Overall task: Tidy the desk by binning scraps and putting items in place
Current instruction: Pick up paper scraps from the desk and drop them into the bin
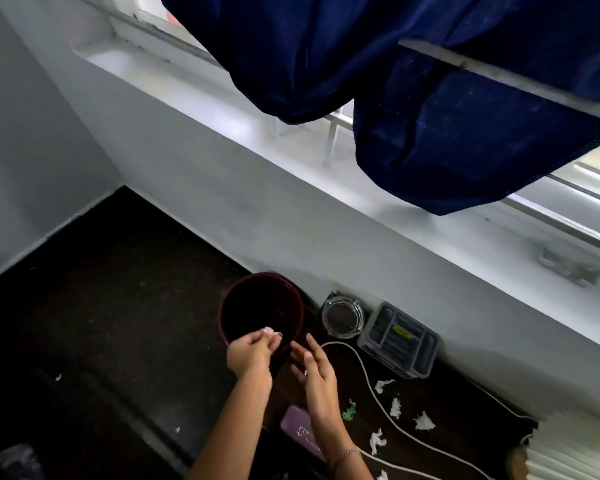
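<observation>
Left hand (253, 351): fingers curled, pinching a small wad of white scraps (269, 330) directly over the near rim of the dark red bin (262, 274), which stands against the wall at the left end of the desk (447, 410). Right hand (317, 368): released, fingers loosely extended, holding nothing, just beside the left. Remaining on the desk: torn white paper bits (423, 420) and one green bit (350, 412) lying along a white cable (368, 375). By the wall are a glass ashtray (342, 317) and a grey organiser tray (399, 339) side by side
</observation>
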`<action>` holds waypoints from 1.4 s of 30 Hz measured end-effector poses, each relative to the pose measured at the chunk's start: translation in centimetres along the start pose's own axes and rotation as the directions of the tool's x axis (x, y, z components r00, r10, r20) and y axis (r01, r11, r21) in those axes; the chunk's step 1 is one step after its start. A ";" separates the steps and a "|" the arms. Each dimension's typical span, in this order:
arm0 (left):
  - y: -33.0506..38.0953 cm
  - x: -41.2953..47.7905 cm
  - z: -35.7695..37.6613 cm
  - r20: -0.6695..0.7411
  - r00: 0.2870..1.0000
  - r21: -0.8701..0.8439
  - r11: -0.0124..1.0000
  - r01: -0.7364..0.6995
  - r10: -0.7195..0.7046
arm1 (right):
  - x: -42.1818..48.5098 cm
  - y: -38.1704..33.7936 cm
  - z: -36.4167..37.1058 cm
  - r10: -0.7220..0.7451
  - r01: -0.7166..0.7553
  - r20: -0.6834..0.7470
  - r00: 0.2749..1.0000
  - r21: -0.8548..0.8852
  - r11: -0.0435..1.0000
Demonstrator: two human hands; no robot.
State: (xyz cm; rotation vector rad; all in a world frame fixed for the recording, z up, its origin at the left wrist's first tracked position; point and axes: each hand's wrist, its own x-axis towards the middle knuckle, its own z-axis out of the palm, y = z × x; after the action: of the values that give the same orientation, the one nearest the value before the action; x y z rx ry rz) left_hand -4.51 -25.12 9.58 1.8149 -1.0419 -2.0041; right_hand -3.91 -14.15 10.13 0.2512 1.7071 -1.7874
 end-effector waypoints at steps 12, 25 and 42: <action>0.1 4.2 0.8 -0.029 0.991 0.210 0.968 0.137 -0.134 | 2.3 1.4 -1.6 -0.033 0.011 -0.130 0.991 -0.165 0.986; -8.8 -0.6 1.3 0.110 0.956 0.426 0.882 0.200 -0.270 | -1.4 5.8 -10.1 -0.173 -0.066 -0.358 0.917 -0.566 0.822; -16.4 -5.5 1.2 0.144 0.923 0.592 0.778 0.209 -0.357 | -8.8 13.8 -17.1 0.120 -0.313 -0.327 0.938 -0.639 0.703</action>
State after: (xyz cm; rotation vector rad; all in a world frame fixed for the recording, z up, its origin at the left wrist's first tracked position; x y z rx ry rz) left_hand -0.03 -9.61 3.29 2.1496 -1.6828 -2.3212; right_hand 5.69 5.57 1.25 0.3549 2.2936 -0.8718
